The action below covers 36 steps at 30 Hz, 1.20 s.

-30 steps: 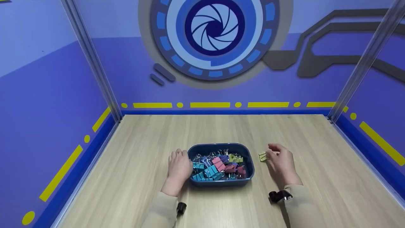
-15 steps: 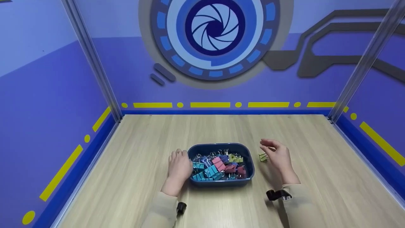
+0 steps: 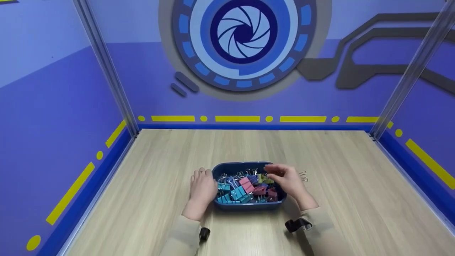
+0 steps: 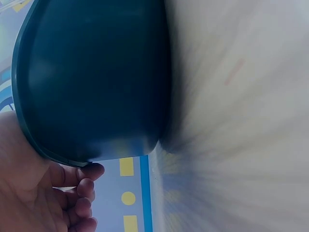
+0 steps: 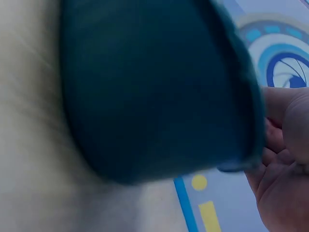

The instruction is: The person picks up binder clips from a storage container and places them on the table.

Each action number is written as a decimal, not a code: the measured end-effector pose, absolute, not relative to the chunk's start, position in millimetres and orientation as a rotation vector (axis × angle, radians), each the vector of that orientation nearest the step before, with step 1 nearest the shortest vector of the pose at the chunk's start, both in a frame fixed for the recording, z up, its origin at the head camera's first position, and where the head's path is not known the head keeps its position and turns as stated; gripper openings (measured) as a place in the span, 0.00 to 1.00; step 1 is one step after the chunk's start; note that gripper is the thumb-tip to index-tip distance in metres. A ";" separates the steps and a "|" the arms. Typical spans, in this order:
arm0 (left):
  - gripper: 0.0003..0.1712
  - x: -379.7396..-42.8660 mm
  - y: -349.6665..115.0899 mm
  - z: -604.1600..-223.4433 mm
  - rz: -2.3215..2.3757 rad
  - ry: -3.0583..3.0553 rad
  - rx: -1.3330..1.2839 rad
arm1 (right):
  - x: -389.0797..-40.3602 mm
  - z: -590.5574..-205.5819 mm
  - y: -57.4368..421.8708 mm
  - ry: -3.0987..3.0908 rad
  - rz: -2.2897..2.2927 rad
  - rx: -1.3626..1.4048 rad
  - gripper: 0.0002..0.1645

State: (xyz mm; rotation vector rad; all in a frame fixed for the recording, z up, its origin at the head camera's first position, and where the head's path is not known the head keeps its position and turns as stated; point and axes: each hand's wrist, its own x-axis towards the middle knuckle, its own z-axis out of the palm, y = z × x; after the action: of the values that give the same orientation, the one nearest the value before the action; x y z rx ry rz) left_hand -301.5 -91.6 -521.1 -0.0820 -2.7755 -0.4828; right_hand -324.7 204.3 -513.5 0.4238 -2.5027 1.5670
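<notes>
A dark blue plastic box holds a heap of binder clips, among them a pink clip, a turquoise clip and a yellow-green clip. At its left end my left hand holds the rim, fingers curled beside the corner in the left wrist view. My right hand hovers over the right end of the box, thumb and forefinger apart, nothing between them. Just right of that hand, the wire handles of a clip show on the table; the hand hides the rest.
The box stands on a light wood table. Blue printed panels enclose the back and sides, with metal posts at the corners. A black wrist camera sits on the right sleeve.
My right hand has moved left, from beside the yellow-green clip on the table to above the right end of the box. My left hand stays at the box's left end.
</notes>
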 end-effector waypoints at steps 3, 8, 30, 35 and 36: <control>0.17 -302.3 -91.6 -521.7 -0.486 -2.778 -0.079 | -327.3 -516.7 196.8 -2.536 1.527 0.509 0.17; 0.17 -302.7 -91.7 -521.7 -0.489 -2.789 -0.068 | -332.6 -515.3 187.5 -2.594 1.412 0.666 0.18; 0.17 -300.0 -92.6 -518.8 -0.488 -2.772 -0.092 | -339.7 -516.4 166.6 -2.618 0.648 0.968 0.13; 0.18 -299.4 -92.4 -519.2 -0.479 -2.782 -0.087 | -337.6 -517.7 165.7 -2.544 0.498 1.025 0.10; 0.18 -299.3 -92.4 -519.3 -0.478 -2.788 -0.084 | -337.0 -518.2 165.6 -2.525 0.478 1.037 0.10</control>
State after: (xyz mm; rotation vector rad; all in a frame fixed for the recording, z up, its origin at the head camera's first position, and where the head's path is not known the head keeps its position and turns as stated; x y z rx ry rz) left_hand -299.3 -92.4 -519.3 -0.0844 -2.7878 -0.4778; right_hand -337.0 165.6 -518.2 1.0366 -2.5253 0.4782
